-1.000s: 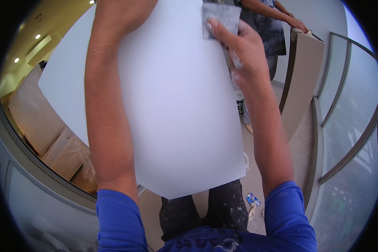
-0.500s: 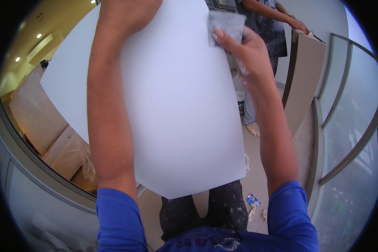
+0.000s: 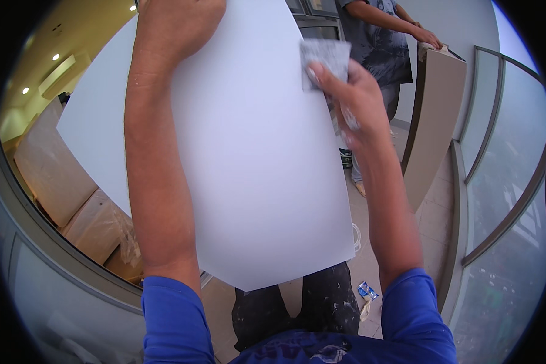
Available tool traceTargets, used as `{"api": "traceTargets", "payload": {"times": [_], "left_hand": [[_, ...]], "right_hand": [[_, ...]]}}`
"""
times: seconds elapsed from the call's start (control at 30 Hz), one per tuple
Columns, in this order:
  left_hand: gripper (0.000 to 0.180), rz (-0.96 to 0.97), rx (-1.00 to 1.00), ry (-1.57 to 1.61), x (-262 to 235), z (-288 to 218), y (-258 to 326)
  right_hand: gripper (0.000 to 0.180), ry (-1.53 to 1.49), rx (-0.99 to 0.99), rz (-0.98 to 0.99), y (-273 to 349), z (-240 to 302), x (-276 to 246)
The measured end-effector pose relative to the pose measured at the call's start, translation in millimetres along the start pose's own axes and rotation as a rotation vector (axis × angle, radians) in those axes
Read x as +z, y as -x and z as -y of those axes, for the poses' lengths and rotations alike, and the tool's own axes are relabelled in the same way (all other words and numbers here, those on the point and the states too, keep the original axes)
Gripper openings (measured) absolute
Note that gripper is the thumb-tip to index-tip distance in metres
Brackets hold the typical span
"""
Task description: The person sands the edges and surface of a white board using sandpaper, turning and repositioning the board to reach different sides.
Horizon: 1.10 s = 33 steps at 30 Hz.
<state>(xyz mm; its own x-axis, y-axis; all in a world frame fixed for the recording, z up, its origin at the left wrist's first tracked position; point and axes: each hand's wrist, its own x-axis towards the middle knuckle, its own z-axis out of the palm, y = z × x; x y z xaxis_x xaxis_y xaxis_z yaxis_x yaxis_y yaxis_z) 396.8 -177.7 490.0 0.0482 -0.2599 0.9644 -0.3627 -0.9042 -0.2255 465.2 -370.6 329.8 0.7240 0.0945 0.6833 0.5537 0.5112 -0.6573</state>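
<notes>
A large smooth white panel (image 3: pixel 267 182) stretches away in front of me, its near corner just above my knees. My right hand (image 3: pixel 361 100) pinches a folded grey piece of sandpaper (image 3: pixel 326 57), thumb on top, over the panel's right edge. Some fingers are hidden behind the sheet and white residue marks the hand. My left hand (image 3: pixel 182 27) is above the panel's far part at the top of the view. Its fingers run out of the picture, so their grip is hidden.
Beyond the panel's right side, another person's hand (image 3: pixel 429 37) rests on a tall beige board (image 3: pixel 437 109). A bucket (image 3: pixel 346 158) stands behind my right wrist. Framed glass (image 3: pixel 503 151) lines the right, wrapped boxes (image 3: pixel 54 164) the left. A blue wrapper (image 3: pixel 366 290) lies on the floor.
My right hand has drawn the sandpaper nearer to me along the panel's right edge. My left hand has shifted slightly left.
</notes>
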Motion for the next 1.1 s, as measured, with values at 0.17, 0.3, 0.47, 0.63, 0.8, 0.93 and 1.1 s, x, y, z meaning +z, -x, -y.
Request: {"api": "traceTargets", "payload": {"times": [0.17, 0.3, 0.47, 0.63, 0.8, 0.93, 1.1], "left_hand": [[0.044, 0.013, -0.013, 0.000, 2.1, -0.3, -1.0], [0.044, 0.025, -0.002, 0.014, 4.3, -4.1, -0.3], [0.044, 0.000, -0.005, 0.017, 3.3, -0.3, -1.3], [0.043, 0.015, -0.001, 0.000, -2.9, -5.8, -0.5], [0.043, 0.013, -0.084, -0.013, -6.5, -20.3, 3.1], [0.044, -0.010, -0.033, -0.005, -5.2, -10.4, 2.3], [0.044, -0.026, -0.044, 0.018, -2.1, -4.1, 4.2]], "right_hand": [[0.043, 0.045, 0.015, -0.013, -8.3, -3.7, -0.4], [0.047, -0.022, 0.068, -0.060, 17.8, -5.6, -3.3], [0.046, -0.029, 0.038, -0.018, -3.6, 9.3, 3.1], [0.040, -0.060, 0.072, -0.047, 37.7, -26.2, -20.3], [0.035, -0.097, 0.164, -0.139, 64.9, -30.7, -22.8], [0.038, -0.120, 0.097, -0.134, 33.4, -5.9, 3.1], [0.041, -0.146, 0.063, -0.209, 30.6, -13.0, 8.4]]}}
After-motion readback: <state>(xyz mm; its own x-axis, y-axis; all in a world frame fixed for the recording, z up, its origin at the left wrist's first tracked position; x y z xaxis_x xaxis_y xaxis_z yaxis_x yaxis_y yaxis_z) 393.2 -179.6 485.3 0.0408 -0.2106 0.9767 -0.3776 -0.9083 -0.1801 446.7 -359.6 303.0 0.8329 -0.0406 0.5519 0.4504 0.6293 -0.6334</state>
